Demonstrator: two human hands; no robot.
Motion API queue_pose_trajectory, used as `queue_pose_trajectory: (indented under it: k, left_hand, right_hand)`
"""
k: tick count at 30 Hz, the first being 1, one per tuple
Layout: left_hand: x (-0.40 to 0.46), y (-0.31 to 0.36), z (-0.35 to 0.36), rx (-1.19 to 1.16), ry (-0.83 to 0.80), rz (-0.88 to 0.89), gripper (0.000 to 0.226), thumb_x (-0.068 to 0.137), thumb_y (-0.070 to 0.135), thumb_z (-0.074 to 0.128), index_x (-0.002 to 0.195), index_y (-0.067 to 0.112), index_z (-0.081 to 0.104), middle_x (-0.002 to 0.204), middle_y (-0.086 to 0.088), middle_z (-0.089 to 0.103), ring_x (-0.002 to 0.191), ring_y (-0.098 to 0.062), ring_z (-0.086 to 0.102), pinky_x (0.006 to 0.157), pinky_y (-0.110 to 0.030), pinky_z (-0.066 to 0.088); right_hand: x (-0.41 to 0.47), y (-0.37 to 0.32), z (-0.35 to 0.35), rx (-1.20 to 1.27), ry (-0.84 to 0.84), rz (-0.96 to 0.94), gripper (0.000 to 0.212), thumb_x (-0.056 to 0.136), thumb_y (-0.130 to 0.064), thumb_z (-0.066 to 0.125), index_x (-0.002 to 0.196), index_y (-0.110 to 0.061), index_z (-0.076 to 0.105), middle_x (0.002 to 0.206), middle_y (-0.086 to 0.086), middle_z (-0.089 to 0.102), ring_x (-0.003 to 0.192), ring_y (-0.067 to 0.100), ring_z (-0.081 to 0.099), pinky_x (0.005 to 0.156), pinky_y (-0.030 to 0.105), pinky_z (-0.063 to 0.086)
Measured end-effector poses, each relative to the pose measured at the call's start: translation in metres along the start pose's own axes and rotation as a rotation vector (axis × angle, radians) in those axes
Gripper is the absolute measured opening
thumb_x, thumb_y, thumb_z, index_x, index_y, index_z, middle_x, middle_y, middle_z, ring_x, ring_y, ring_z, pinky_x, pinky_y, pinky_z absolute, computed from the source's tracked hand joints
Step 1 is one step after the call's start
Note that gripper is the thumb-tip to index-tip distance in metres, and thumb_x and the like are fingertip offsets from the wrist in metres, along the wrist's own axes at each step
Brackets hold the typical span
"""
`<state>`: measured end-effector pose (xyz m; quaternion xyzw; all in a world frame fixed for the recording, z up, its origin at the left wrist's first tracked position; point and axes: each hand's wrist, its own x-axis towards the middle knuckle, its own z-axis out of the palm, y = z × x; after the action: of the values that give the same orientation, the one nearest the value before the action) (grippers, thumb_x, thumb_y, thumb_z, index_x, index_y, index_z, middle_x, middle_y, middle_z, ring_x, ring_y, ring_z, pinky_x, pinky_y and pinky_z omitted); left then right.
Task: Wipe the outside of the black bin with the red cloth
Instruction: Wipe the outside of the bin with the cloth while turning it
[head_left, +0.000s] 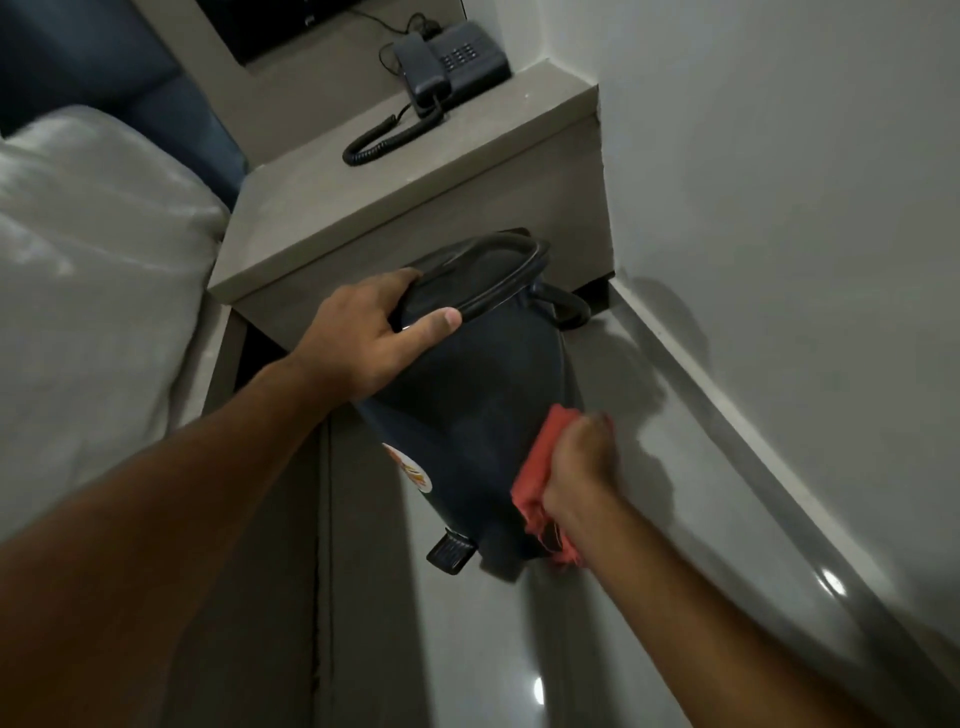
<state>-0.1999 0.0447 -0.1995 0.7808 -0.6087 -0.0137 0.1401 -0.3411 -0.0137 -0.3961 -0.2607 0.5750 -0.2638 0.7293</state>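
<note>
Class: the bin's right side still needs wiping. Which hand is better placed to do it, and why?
The right hand: it grips the red cloth, pressed against the bin on that side. The left hand is busy holding the bin's rim.

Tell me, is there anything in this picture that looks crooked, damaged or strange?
Only the black bin is askew: it leans while the left hand grips its rim and the right hand presses the red cloth on its side. No spill or damage shows. The telephone sits normally.
</note>
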Motion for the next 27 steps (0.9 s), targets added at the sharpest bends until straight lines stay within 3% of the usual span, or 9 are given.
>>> queue_pose_trajectory:
  k: [1, 4, 8, 11, 14, 17, 20, 23, 27]
  left_hand:
    - [0.0, 0.001, 0.001, 0.007, -0.004, 0.002, 0.064, 0.084, 0.069, 0.042, 0.124, 0.02, 0.056, 0.104, -0.006, 0.068, 0.089, -0.022, 0.062, 0.078, -0.042, 0.053]
    - [0.003, 0.005, 0.003, -0.004, -0.001, -0.011, 0.067, 0.083, 0.072, 0.041, 0.123, 0.02, 0.057, 0.103, -0.005, 0.069, 0.088, -0.021, 0.063, 0.078, -0.04, 0.053]
    - [0.006, 0.007, 0.004, 0.015, 0.021, -0.009, 0.067, 0.081, 0.074, 0.041, 0.122, 0.023, 0.059, 0.104, -0.001, 0.069, 0.089, -0.018, 0.062, 0.074, -0.031, 0.045]
    - [0.005, 0.006, 0.004, 0.031, 0.02, -0.029, 0.069, 0.081, 0.075, 0.041, 0.122, 0.023, 0.058, 0.106, -0.002, 0.069, 0.088, -0.017, 0.059, 0.073, -0.03, 0.042]
    - [0.003, 0.01, 0.006, 0.06, 0.037, -0.021, 0.069, 0.081, 0.076, 0.04, 0.118, 0.021, 0.059, 0.101, -0.004, 0.069, 0.083, -0.018, 0.06, 0.066, -0.03, 0.045]
    - [-0.003, 0.019, 0.008, 0.104, 0.037, 0.004, 0.075, 0.079, 0.078, 0.039, 0.115, 0.016, 0.06, 0.098, -0.007, 0.069, 0.083, -0.023, 0.062, 0.072, -0.039, 0.052]
    - [-0.016, 0.028, 0.01, 0.188, 0.044, 0.027, 0.087, 0.077, 0.08, 0.041, 0.126, 0.01, 0.056, 0.119, -0.012, 0.067, 0.105, -0.028, 0.061, 0.091, -0.04, 0.049]
    - [-0.048, 0.038, 0.022, 0.247, -0.023, -0.01, 0.112, 0.066, 0.089, 0.038, 0.143, 0.008, 0.043, 0.149, -0.016, 0.045, 0.138, -0.032, 0.039, 0.112, -0.053, 0.03]
    - [-0.088, 0.037, 0.041, 0.212, -0.087, 0.009, 0.115, 0.07, 0.088, 0.024, 0.15, 0.006, 0.03, 0.16, -0.016, 0.025, 0.149, -0.031, 0.016, 0.118, -0.056, 0.015]
  right_hand:
    - [-0.019, -0.019, 0.016, -0.028, 0.016, -0.123, 0.062, 0.098, -0.046, 0.031, 0.142, -0.01, 0.055, 0.125, 0.02, 0.065, 0.113, 0.039, 0.065, 0.1, 0.049, 0.052]
    - [-0.067, -0.055, 0.054, -0.128, 0.055, -0.656, 0.069, 0.094, -0.045, 0.034, 0.158, -0.019, 0.038, 0.164, 0.01, 0.04, 0.152, 0.027, 0.03, 0.127, 0.046, 0.015]
    - [-0.069, -0.041, 0.038, -0.252, 0.096, -0.888, 0.068, 0.098, -0.038, 0.046, 0.158, -0.007, 0.039, 0.164, 0.017, 0.041, 0.153, 0.029, 0.032, 0.127, 0.044, 0.019]
    - [-0.026, -0.006, -0.007, -0.245, -0.025, -0.658, 0.069, 0.096, -0.048, 0.043, 0.158, -0.017, 0.041, 0.159, 0.01, 0.049, 0.148, 0.027, 0.041, 0.124, 0.045, 0.031]
    - [0.007, 0.017, -0.038, -0.124, -0.118, -0.314, 0.039, 0.102, -0.049, 0.043, 0.123, -0.029, 0.068, 0.13, 0.001, 0.069, 0.125, 0.023, 0.061, 0.101, 0.026, 0.048]
    - [0.011, 0.027, -0.04, 0.053, -0.114, -0.129, 0.059, 0.094, -0.061, 0.042, 0.127, -0.02, 0.068, 0.134, 0.006, 0.069, 0.122, 0.024, 0.063, 0.113, 0.045, 0.048]
    - [-0.016, 0.022, -0.025, 0.183, -0.087, 0.026, 0.066, 0.088, -0.065, 0.047, 0.129, -0.018, 0.07, 0.131, 0.011, 0.072, 0.119, 0.032, 0.067, 0.113, 0.05, 0.049]
    - [-0.049, -0.001, -0.011, 0.437, -0.263, 0.25, 0.06, 0.094, -0.063, 0.048, 0.129, -0.02, 0.073, 0.128, 0.019, 0.074, 0.116, 0.041, 0.069, 0.108, 0.054, 0.051]
    - [-0.079, -0.011, -0.011, 0.596, -0.368, 0.379, 0.069, 0.083, -0.076, 0.051, 0.122, -0.025, 0.076, 0.126, 0.02, 0.074, 0.118, 0.048, 0.065, 0.112, 0.065, 0.042]
